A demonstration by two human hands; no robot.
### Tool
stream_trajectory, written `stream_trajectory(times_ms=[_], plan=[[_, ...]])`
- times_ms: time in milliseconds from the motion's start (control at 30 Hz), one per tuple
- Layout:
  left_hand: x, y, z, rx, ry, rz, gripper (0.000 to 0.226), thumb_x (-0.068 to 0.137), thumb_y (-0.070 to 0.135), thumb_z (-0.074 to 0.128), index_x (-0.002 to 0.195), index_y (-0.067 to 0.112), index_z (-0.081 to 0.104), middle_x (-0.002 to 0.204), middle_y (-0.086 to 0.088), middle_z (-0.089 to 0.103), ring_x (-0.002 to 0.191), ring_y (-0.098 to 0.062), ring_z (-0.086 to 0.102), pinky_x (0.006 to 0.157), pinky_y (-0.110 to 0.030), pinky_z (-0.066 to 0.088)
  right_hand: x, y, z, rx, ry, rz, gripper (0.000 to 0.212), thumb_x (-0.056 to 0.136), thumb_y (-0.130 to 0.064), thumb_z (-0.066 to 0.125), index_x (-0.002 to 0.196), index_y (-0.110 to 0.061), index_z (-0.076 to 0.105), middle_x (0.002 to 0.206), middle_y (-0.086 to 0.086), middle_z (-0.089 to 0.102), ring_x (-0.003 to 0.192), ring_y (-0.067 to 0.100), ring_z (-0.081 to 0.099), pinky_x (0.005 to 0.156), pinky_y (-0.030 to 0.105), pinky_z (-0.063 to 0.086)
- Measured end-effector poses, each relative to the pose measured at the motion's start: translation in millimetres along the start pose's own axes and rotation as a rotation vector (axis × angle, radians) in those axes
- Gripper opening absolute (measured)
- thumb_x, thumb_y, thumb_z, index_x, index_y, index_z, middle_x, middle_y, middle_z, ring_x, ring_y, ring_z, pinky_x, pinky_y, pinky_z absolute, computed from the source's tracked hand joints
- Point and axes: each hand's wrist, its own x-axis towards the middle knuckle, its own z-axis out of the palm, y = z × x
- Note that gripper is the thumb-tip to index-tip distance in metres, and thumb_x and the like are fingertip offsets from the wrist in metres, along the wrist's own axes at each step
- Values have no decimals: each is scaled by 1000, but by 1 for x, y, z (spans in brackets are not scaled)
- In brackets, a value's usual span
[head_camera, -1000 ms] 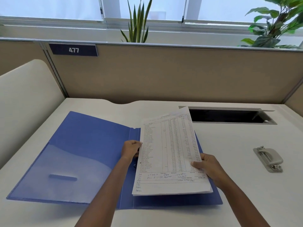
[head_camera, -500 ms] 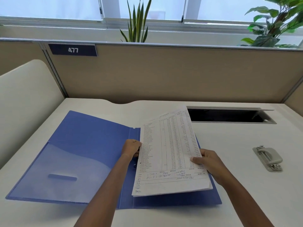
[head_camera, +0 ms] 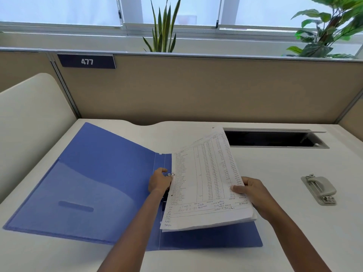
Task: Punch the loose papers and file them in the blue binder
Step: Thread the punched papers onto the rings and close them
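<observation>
The blue binder [head_camera: 94, 179] lies open and flat on the white desk, its inner pocket on the left cover. A stack of printed papers [head_camera: 206, 183] with tables and handwriting is tilted over the binder's right half. My right hand [head_camera: 249, 190] grips the stack's right edge, thumb on top. My left hand [head_camera: 160, 182] is at the spine, fingers on the stack's left edge beside a metal binder ring [head_camera: 172, 174]. A punched hole shows on the left margin. The lower ring is mostly hidden by my hand and the papers.
A grey hole punch [head_camera: 319, 190] sits on the desk at the right. A dark cable slot [head_camera: 275, 139] with a raised flap opens at the back right. Beige partition walls close the back and left; plants stand behind them.
The stack's right side has tilted up slightly and its left edge has settled closer to the binder rings. My left hand has shifted a little along the spine; the binder and punch are unmoved.
</observation>
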Motion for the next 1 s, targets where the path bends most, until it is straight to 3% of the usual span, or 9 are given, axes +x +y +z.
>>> stream_trajectory(times_ms=[167,233,300,433,500,567,667,900,1000], plan=[[-4,-4,-4,-36,-43,-16,37,86,10,62,122,9,52,121,-13,59,94,-28,60,84,-38,52,0,0,0,10,-28,20,17,88,1,55,94,-11,65,97,5,69,77,19,70,52,22,58],[-7,-9,-10,-64,-91,-41,26,84,5,63,109,11,57,109,-16,62,80,-26,57,71,-37,52,0,0,1,29,-39,21,17,88,1,56,90,-12,66,94,4,70,73,17,71,51,22,57],[-10,-14,-16,-79,-147,-68,39,84,4,65,121,5,53,105,-16,62,74,-23,54,59,-29,46,0,-2,4,48,-46,19,17,88,1,56,87,-12,66,91,3,71,70,14,72,51,22,57],[-20,-19,-28,-56,-201,-99,59,84,11,66,136,2,39,132,-16,52,95,-21,52,78,-31,41,-1,-7,10,45,-53,2,13,88,-1,57,94,-9,66,98,6,70,84,22,70,64,28,60],[-25,-18,-32,-40,-246,-121,54,85,11,65,133,2,42,131,-16,54,98,-22,54,75,-31,44,-3,-11,12,55,-56,-6,14,89,-2,57,98,-8,65,101,7,70,87,23,70,65,27,60],[-28,-17,-35,-13,-290,-136,39,86,11,64,122,1,53,117,-14,61,83,-16,54,60,-24,38,-5,-14,14,60,-59,-13,12,89,-3,57,97,-8,64,101,8,69,86,23,69,61,24,60],[-32,-16,-38,26,-319,-163,13,86,11,63,96,3,60,98,-8,59,63,-7,45,52,-19,33,-6,-17,16,51,-62,-16,11,89,-4,57,97,-8,63,102,9,68,84,23,69,61,24,59],[-34,-16,-44,1,-384,-218,4,86,14,64,87,11,63,87,-2,64,67,-7,49,57,-17,41,-8,-17,15,34,-50,-11,10,89,-4,56,95,-9,63,104,11,68,88,27,68,74,34,56],[-35,-19,-47,-70,-434,-250,8,85,13,65,93,15,65,88,1,68,75,-8,56,64,-19,48,-8,-17,13,33,-33,2,10,89,-3,57,88,-11,63,102,11,68,84,25,68,66,29,58]])
